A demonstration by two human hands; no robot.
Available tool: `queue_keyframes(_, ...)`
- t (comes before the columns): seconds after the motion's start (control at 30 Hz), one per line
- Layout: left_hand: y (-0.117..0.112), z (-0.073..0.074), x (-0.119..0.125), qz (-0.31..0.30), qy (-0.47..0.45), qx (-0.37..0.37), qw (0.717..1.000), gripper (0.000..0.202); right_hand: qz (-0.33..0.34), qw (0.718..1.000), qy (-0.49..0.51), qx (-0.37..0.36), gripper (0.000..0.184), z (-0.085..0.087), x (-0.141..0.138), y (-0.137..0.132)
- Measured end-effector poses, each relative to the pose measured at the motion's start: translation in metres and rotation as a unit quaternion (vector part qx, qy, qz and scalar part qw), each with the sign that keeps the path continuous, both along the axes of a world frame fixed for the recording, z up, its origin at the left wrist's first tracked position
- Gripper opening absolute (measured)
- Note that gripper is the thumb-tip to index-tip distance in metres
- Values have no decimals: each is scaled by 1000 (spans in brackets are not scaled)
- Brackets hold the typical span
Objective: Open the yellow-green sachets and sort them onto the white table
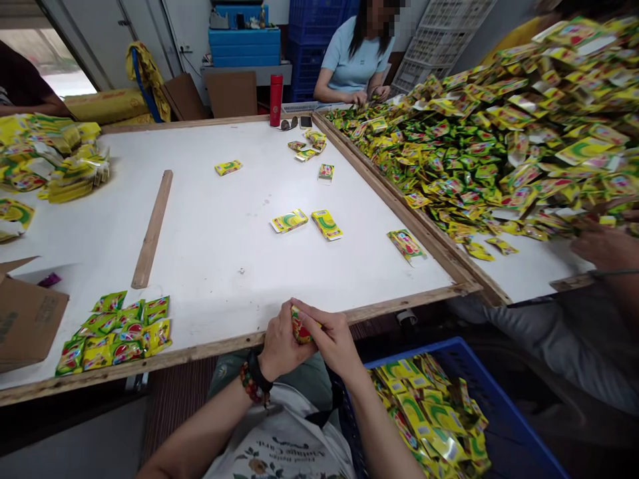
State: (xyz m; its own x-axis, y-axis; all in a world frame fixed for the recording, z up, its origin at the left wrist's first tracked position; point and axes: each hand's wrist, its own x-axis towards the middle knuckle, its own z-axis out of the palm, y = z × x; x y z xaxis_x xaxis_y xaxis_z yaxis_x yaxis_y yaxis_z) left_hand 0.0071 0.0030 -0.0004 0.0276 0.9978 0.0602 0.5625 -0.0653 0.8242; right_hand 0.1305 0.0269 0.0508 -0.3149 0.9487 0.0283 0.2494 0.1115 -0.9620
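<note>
Well, at the far left of the big white worktop [210,266] with wooden edges, a brown cardboard box [27,319] sits at the near corner. Just right of the box lies a patch of shiny yellow-green foil packets [117,336], and above them is a long flat wooden stick [151,229]. Next, at the near edge of the worktop, the left hand [280,342], with beads on its wrist, and the right hand [333,340] are mostly closed, and together they pinch a small red-and-yellow foil packet [300,326]. Right of the hands, a blue plastic crate [469,372] is full of packets. Farther right, a huge heap of packets [499,146] covers the next worktop, and another person's hand [606,246] touches it.
</note>
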Motion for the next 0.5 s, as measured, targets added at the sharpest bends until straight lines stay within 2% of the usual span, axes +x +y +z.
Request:
queue_keyframes(0.07,-1,3,-3,-12,-14,-1,1000,56,61,997,-24,34,39,4,0,1)
queue_keyframes(0.13,4,12,-10,-58,-26,-8,998,56,82,992,-65,64,46,6,3,-2)
queue_keyframes(0.17,10,18,-16,-108,-28,-15,994,57,77,991,-86,72,48,7,7,-6)
queue_keyframes(0.23,34,31,-27,-251,-19,-24,967,57,45,987,-136,73,47,7,27,-17)
queue_keyframes(0.27,51,38,-33,-311,-2,-21,950,56,23,982,-178,66,47,6,43,-24)
queue_keyframes(0.3,72,44,-38,-345,27,-13,938,52,-2,971,-231,54,49,5,63,-31)
queue_keyframes(0.33,97,49,-41,-328,67,0,942,48,-32,952,-302,34,49,2,84,-38)
queue_keyframes(0.4,149,56,-45,-186,179,3,966,43,-64,895,-442,-15,46,-4,125,-51)
queue_keyframes(0.43,174,58,-44,-151,199,-1,968,39,-76,874,-480,-32,45,-8,141,-55)
queue_keyframes(0.47,197,58,-43,-130,211,-2,969,38,-83,864,-496,-37,45,-10,152,-59)
queue_keyframes(0.5,216,58,-41,-114,222,-7,968,40,-84,868,-489,-31,45,-13,156,-60)
